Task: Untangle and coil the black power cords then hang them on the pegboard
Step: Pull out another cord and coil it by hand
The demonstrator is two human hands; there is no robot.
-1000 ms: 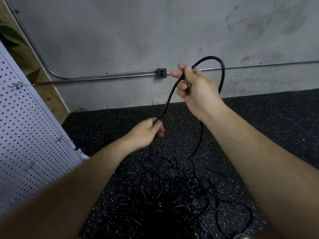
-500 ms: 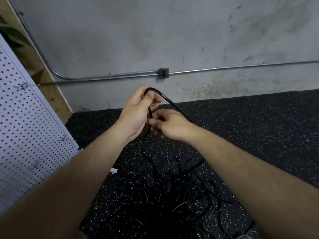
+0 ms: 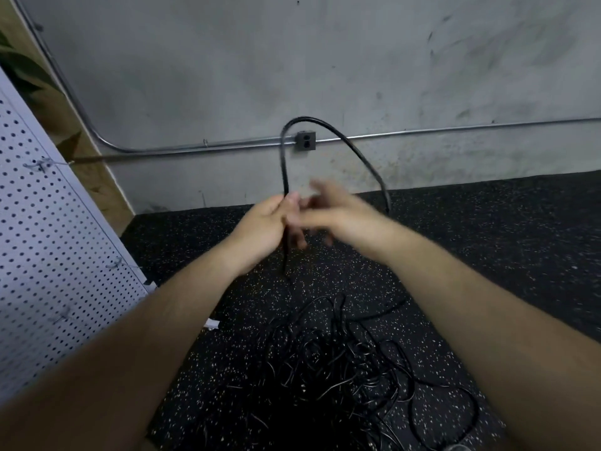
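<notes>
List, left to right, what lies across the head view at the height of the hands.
Pegboard → left hand → right hand (blurred). The black cord that the left hand grips arches over both hands, so it has no clear place in the order.
</notes>
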